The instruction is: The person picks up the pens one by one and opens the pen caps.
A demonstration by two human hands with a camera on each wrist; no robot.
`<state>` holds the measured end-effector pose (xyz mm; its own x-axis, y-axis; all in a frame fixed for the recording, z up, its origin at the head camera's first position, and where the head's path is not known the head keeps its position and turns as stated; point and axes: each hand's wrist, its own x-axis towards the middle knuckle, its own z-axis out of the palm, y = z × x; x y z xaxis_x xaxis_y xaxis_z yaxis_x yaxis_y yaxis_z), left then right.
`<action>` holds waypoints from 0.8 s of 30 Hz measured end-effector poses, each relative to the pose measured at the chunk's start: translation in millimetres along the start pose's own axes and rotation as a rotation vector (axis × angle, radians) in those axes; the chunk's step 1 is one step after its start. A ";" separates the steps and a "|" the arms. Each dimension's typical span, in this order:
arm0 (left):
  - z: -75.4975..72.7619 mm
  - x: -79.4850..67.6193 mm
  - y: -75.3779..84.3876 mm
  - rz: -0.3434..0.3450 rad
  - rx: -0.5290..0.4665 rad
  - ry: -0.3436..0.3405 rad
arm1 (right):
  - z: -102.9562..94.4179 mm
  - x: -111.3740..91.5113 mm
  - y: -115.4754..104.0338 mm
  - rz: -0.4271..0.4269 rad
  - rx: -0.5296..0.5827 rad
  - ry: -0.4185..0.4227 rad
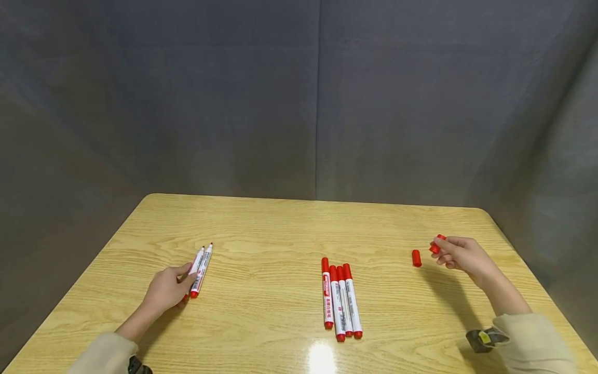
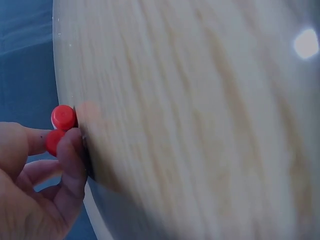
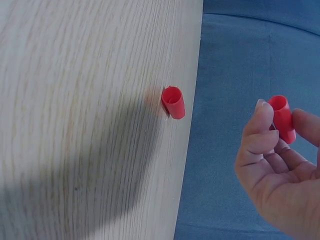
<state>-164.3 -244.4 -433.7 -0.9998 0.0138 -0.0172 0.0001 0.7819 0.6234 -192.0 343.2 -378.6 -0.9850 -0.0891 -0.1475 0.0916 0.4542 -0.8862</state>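
On the table's left side, my left hand [image 1: 165, 286] pinches an uncapped marker [image 1: 197, 261], its dark tip pointing away from me. A second uncapped marker [image 1: 203, 270] lies right alongside it. The left wrist view shows both red end plugs, the held marker's end [image 2: 54, 142] between finger and thumb and the other marker's end [image 2: 63, 117] beside it. Over at the right, my right hand [image 1: 469, 258] holds a red marker cap [image 3: 282, 120] between thumb and fingers, raised above the table. Another red cap [image 1: 417, 258] lies on the wood just left of that hand.
Several capped red markers [image 1: 340, 301] lie side by side near the middle of the wooden table [image 1: 261, 234]. A grey curtain [image 1: 224, 104] hangs behind the table's far edge and along both sides.
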 end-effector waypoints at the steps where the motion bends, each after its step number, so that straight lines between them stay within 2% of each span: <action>1: 0.1 0.5 -0.1 0.005 0.011 0.005 | -0.3 -0.1 0.5 -0.001 0.004 -0.002; 7: -0.3 2.3 -1.5 0.033 0.070 0.017 | -2.0 -1.6 2.9 -0.004 0.017 -0.014; 15: -5.6 0.1 0.6 0.026 0.048 0.052 | -3.2 -3.2 4.4 -0.012 0.021 -0.019; 20: -11.7 -1.5 12.0 0.063 0.036 0.109 | -1.3 0.1 5.4 -0.015 -0.048 -0.017; 24: -15.9 -4.5 24.3 0.070 -0.012 0.105 | 1.2 5.4 7.3 -0.021 -0.081 -0.023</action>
<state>-160.2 -235.4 -406.0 -0.9941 0.0018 0.1085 0.0701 0.7740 0.6293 -196.4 344.9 -386.4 -0.9830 -0.1188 -0.1402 0.0583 0.5218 -0.8510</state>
